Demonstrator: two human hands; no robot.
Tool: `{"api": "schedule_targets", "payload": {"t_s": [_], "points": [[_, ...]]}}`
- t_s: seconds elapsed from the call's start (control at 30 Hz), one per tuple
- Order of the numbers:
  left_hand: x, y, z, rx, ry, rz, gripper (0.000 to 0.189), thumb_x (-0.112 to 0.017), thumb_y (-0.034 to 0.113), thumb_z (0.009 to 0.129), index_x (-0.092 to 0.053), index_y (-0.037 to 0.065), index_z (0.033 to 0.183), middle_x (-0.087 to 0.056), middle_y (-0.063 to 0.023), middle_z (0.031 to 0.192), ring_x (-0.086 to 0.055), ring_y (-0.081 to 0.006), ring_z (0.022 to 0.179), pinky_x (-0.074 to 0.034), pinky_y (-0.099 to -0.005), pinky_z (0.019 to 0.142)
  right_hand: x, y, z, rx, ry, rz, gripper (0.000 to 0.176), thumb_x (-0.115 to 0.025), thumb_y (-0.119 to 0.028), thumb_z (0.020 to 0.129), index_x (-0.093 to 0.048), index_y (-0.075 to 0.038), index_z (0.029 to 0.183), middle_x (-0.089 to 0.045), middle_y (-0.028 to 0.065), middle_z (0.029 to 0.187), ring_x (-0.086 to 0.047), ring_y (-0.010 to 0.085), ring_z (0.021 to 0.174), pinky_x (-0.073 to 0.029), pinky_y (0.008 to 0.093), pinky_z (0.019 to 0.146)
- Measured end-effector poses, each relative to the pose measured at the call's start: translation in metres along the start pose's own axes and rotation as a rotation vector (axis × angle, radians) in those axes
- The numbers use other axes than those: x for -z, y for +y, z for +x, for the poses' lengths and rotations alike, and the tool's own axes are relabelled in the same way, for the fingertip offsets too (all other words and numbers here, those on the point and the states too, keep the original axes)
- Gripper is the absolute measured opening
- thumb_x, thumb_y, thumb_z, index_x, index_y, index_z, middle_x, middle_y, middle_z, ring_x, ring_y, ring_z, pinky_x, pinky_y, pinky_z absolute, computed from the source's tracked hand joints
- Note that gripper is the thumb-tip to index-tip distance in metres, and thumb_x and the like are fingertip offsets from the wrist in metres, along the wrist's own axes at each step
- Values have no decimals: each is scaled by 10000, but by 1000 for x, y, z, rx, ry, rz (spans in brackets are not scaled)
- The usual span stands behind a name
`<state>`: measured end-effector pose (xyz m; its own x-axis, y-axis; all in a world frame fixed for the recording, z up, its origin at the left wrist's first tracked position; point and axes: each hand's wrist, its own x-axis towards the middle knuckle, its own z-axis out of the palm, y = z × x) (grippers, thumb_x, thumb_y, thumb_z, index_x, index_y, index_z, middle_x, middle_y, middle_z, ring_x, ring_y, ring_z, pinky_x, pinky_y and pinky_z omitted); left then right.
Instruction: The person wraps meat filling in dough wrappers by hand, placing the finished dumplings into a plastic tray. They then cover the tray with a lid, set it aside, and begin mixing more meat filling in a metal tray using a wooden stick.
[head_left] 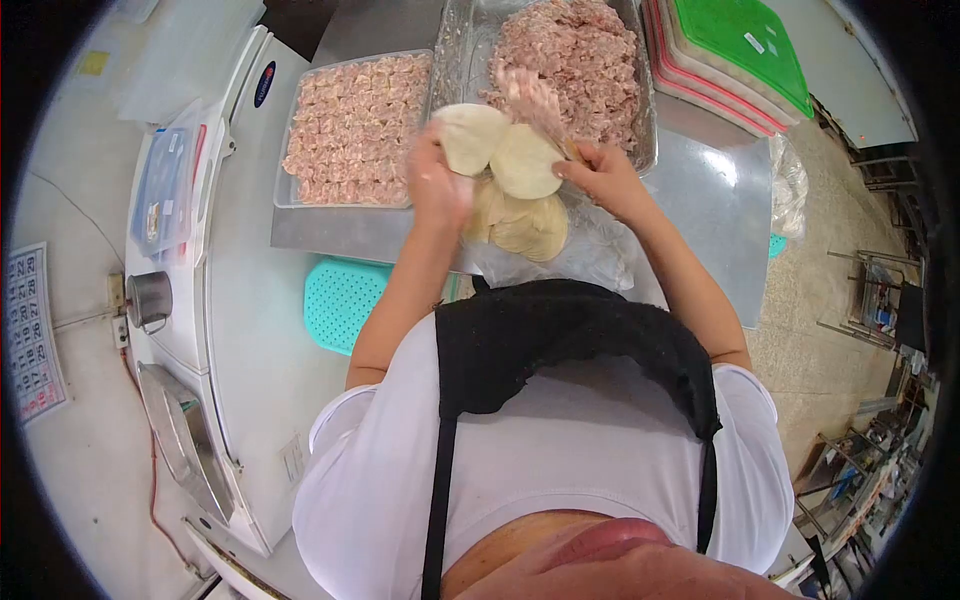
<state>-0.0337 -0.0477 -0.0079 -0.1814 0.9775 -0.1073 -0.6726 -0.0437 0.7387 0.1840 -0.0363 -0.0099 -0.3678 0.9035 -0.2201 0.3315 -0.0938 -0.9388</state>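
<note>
Two-handed work on the near side of the metal tray (462,60)

Observed: left hand (438,190) closed on the side of a round wrapper (468,136), held by the tray's near left corner. Right hand (600,180) clamped round the handle of a spreader (549,125); the lump of meat (532,98) on its tip shows against the tray's near part. A second wrapper (527,162) sits between the hands, just on the near side of the tray. Whether the right thumb pinches it, I cannot tell (left fingers and tip are both blurred).

Materials: mince (590,60) heaped in the tray; a stack of wrappers (530,235) on the person's side of it, beside a clear plastic bag (605,262); a shallow box (340,206) of meat-topped portions to its left.

Technique, my judgement: the left grip should be light, since thin dough probably creases or tears under hard fingers. The two discs want parting cleanly, as damp faces may cling. Best to keep the loaded tip over the tray until a wrapper lies flat on the palm, and to take even lumps, leaving the rim bare.
</note>
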Motion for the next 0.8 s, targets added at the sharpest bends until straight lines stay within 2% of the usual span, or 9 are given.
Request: {"api": "schedule_targets", "payload": {"t_s": [0.07, 0.13, 0.23, 0.37, 0.43, 0.53, 0.6, 0.73, 0.8], "points": [[0, 21, 4, 31, -10, -252, 360, -408, 209, 948, -491, -59, 1174, -576, -187, 1166, -570, -288, 1085, -459, -411, 950, 13, 4, -3, 1, 2, -233, 344, -679, -332, 818, -662, -5, 922, -554, 9, 639, -457, 93, 573, -389, 273, 541], [-4, 24, 6, 47, -14, -122, 409, -396, 246, 957, -451, -60, 1222, -564, -202, 1180, -544, -318, 1133, -444, -443, 974, 23, -4, -6, 91, 46, -390, 380, -640, -357, 854, -653, -1, 984, -541, 66, 657, -462, 129, 587, -411, 298, 579], [-13, 8, 12, -81, 86, 252, 463, -364, 306, 971, -443, -60, 1242, -546, -209, 1213, -541, -338, 1134, -425, -463, 992, 17, -32, -5, 178, 129, -119, 369, -574, -357, 905, -654, -25, 1042, -531, 91, 665, -488, 155, 620, -427, 318, 610], [-39, 11, 20, 84, -63, -223, 581, -355, 448, 972, -406, -45, 1274, -506, -195, 1243, -491, -339, 1167, -361, -488, 1038, 0, -20, 24, 202, 150, -163, 332, -522, -322, 937, -652, -59, 1093, -572, 116, 715, -535, 188, 652, -439, 329, 632], [-35, 14, 25, 116, -113, -371, 624, -370, 486, 957, -391, -43, 1288, -477, -197, 1275, -457, -338, 1201, -338, -500, 1049, -5, -7, 32, 458, 193, -393, 325, -510, -329, 936, -661, -76, 1075, -611, 148, 779, -598, 270, 687, -470, 372, 647], [-11, 9, 41, 124, -13, -430, 733, -363, 576, 920, -355, -40, 1319, -405, -199, 1345, -387, -350, 1258, -295, -523, 1065, 20, -37, 12, 437, 163, -870, 274, -527, -269, 925, -650, -50, 1036, -629, 165, 827, -612, 325, 760, -483, 407, 693], [-10, 5, 44, 157, 64, -418, 768, -345, 606, 899, -358, -34, 1324, -376, -229, 1370, -340, -391, 1289, -244, -611, 1063, 14, -46, 7, 465, 201, -881, 264, -526, -260, 922, -640, -57, 1046, -626, 161, 843, -610, 339, 772, -484, 421, 700], [-35, 3, 33, 142, 18, -407, 796, -331, 644, 885, -395, -36, 1294, -371, -235, 1355, -359, -395, 1264, -240, -625, 1054, 35, -30, 21, 529, 129, -1001, 264, -524, -238, 914, -613, -69, 1097, -608, 153, 861, -613, 343, 763, -491, 427, 673], [-38, 5, 33, 163, 95, -356, 747, -371, 629, 885, -445, -24, 1241, -395, -241, 1305, -393, -407, 1209, -271, -626, 1034, 45, -72, -5, 486, 129, -1117, 261, -529, -230, 909, -615, -64, 1091, -602, 153, 850, -614, 339, 754, -492, 422, 654]]}}
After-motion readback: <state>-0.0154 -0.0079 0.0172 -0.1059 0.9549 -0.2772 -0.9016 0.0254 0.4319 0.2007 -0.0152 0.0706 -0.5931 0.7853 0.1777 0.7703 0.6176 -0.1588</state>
